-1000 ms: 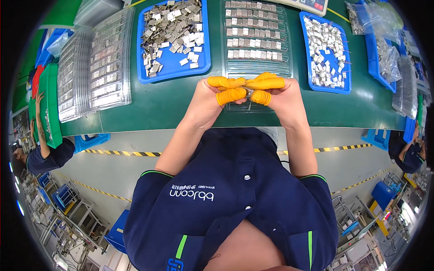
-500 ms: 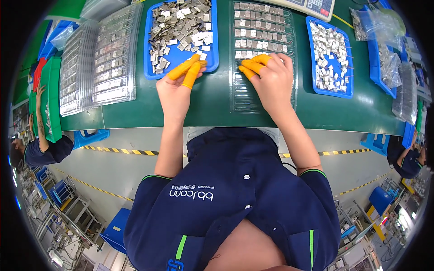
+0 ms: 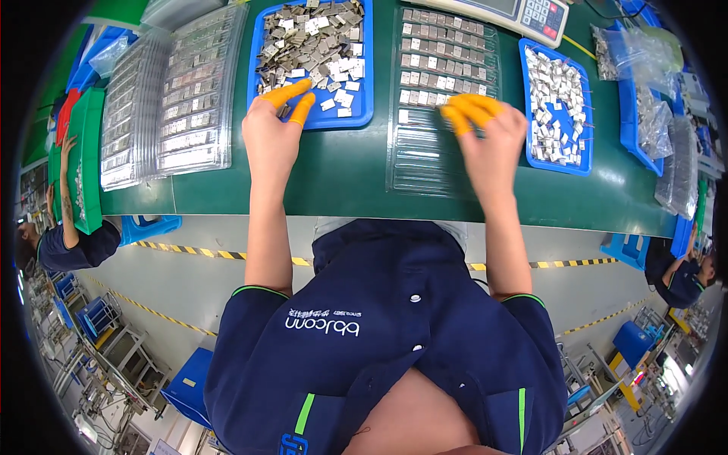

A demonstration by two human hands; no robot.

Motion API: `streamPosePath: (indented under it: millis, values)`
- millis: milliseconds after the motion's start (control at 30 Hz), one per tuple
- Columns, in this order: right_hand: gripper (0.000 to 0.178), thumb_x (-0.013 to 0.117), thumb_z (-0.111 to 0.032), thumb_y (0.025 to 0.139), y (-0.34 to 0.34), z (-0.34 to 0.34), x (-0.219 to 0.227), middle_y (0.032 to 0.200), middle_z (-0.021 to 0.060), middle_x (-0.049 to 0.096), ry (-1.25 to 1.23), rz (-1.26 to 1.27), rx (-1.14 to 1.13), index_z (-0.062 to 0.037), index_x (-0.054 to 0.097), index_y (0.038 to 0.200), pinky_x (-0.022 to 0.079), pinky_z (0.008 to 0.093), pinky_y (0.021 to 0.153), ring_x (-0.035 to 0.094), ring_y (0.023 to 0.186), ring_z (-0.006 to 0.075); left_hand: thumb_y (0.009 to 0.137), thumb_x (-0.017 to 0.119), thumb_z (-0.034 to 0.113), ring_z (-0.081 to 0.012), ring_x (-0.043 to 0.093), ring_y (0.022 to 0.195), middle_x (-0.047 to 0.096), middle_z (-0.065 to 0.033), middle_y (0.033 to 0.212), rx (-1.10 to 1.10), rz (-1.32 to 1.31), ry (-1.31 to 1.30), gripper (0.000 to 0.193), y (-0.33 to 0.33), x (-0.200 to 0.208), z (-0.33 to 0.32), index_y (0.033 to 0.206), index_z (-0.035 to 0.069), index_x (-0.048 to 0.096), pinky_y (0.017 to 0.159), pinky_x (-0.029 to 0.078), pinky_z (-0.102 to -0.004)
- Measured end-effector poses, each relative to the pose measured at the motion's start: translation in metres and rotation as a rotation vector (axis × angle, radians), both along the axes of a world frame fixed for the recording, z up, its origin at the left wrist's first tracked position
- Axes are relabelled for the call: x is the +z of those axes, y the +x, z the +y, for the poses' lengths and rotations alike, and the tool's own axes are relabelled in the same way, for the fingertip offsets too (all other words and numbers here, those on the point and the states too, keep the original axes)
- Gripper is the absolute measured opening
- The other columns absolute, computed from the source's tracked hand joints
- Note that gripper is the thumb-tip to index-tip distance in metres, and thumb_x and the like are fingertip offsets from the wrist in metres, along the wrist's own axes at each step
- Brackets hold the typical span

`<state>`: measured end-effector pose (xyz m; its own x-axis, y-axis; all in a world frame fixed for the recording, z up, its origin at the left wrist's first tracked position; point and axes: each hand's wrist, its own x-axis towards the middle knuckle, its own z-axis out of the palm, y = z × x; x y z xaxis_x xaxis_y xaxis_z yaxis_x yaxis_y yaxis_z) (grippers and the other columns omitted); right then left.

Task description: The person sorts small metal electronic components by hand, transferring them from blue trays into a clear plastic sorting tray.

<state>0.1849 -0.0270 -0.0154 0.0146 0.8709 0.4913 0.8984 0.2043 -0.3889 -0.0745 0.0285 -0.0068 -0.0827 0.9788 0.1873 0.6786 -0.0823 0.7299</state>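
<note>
My left hand (image 3: 277, 125), with yellow finger covers on its thumb and index finger, is over the near left part of a blue tray (image 3: 368, 98) of small flat grey pieces (image 3: 315, 47). Its two covered fingertips are close together; what they hold is hidden. A clear ribbed plastic tray (image 3: 413, 178) lies in front of me, its upper rows filled with such pieces. My right hand (image 3: 489, 133), also in yellow finger covers, hovers over it, slightly blurred, with fingertips pressed together around something dark and small. One pale piece (image 3: 404, 116) sits at the left end of the row beside it.
Stacked clear trays (image 3: 197, 106) of pieces stand at left. Right of my right hand is a blue tray (image 3: 523, 114) of white blocks, with a keypad device (image 3: 538, 17) behind. Co-workers (image 3: 76, 235) sit at both sides. A green bin (image 3: 91, 152) stands at far left.
My left hand has moved left and slightly away within its tray. My right hand has moved right from the row's left end, where a pale piece now shows.
</note>
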Motion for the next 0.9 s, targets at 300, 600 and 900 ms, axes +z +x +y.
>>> streamPosePath:
  millis: [300,600,900]
  values:
    - [0.029,0.064,-0.007,0.074,0.111,-0.030,-0.009,0.097,0.0161,0.061,-0.270,-0.254,-0.714,-0.0037,0.062,0.103,0.045,0.0357,0.077,0.057,0.088,0.0289,0.064,0.075,0.017,-0.0238,0.057,0.077,0.062,-0.0123,0.082,-0.193,0.315,-0.098,0.029,0.008,0.004,0.011,0.090,0.007,0.069,0.068,0.045,-0.0325]
    - [0.023,0.065,-0.002,0.069,0.112,-0.022,0.007,0.079,0.0130,0.065,-0.305,0.106,-0.733,-0.0053,0.068,0.092,0.048,0.0312,0.063,0.062,0.065,0.0229,0.066,0.073,0.014,-0.0242,0.058,0.067,0.061,-0.0144,0.075,-0.324,0.279,-0.211,0.026,0.005,0.007,0.024,0.088,0.003,0.067,0.065,0.047,-0.0340]
    - [0.025,0.065,-0.003,0.070,0.119,-0.023,0.008,0.080,0.0117,0.066,-0.260,0.378,-0.699,-0.0056,0.067,0.095,0.048,0.0293,0.063,0.063,0.068,0.0194,0.078,0.062,0.002,-0.0210,0.064,0.083,0.065,-0.0131,0.090,-0.213,-0.621,-0.291,0.021,0.013,0.009,0.018,0.096,-0.009,0.059,0.073,0.052,-0.0266]
